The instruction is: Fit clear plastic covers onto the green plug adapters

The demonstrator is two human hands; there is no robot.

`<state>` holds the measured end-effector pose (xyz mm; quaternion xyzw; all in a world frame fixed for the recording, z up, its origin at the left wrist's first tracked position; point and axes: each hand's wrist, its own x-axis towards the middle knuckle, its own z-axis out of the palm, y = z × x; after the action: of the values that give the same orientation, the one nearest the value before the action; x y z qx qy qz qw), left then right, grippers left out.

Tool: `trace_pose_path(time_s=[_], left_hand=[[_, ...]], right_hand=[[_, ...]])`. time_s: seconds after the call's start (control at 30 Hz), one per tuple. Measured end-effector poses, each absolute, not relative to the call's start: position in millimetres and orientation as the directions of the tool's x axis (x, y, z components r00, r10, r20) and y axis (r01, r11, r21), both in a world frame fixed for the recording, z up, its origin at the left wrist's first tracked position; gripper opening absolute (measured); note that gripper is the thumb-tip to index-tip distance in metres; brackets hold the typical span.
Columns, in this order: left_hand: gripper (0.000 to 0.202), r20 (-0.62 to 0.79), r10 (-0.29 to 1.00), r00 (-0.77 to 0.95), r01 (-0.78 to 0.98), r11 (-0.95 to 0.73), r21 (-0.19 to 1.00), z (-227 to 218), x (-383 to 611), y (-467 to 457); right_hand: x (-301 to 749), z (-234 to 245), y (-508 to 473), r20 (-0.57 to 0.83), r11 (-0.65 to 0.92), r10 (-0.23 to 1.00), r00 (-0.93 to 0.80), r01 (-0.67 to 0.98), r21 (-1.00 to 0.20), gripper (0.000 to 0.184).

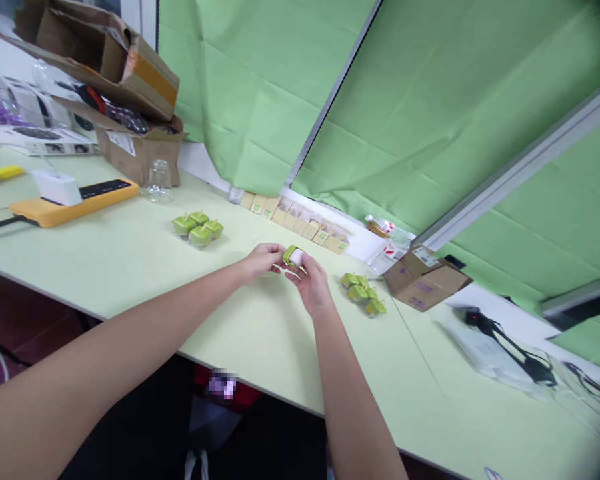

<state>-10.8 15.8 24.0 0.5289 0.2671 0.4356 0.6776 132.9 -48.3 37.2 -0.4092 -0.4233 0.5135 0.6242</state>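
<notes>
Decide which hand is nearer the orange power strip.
Left: the left hand is right of the power strip; the right hand is farther right, beyond the green item.

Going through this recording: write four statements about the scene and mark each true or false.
1. The left hand and right hand both hold the small green-and-white item. True.
2. The power strip is blue. False: the power strip is orange.
3. Green-lidded containers stand to either side of the hands. True.
4. The yellow-handled tool lies on the power strip. False: the yellow-handled tool lies left of it.
</notes>
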Motion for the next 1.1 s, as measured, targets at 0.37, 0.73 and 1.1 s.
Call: trace_pose_path(time_s=[0.37, 0.73, 1.1], left_hand=[[0.02, 0.087, 0.873, 0.48, -0.299, 0.07, 0.952, 26.6, -12.3, 12.4], [0.015, 0.079, 0.879, 0.47, -0.315, 0.084, 0.946, 24.3, -12.0, 15.0], [0.026, 0.115, 0.861, 0.496, -0.306, 0.049, 0.951, 24.6, -11.3, 14.3]], right_hand=[[133.5, 37.0, -48.8, 0.109, 0.136, 0.988, 0.108, -0.288, -0.948, 0.029], [133.9, 37.5, -48.2, 0.096, 0.122, 0.991, 0.098, -0.31, -0.943, 0.031], [131.2, 40.0, -50.1, 0.111, 0.126, 0.992, 0.062, -0.316, -0.94, 0.033]])
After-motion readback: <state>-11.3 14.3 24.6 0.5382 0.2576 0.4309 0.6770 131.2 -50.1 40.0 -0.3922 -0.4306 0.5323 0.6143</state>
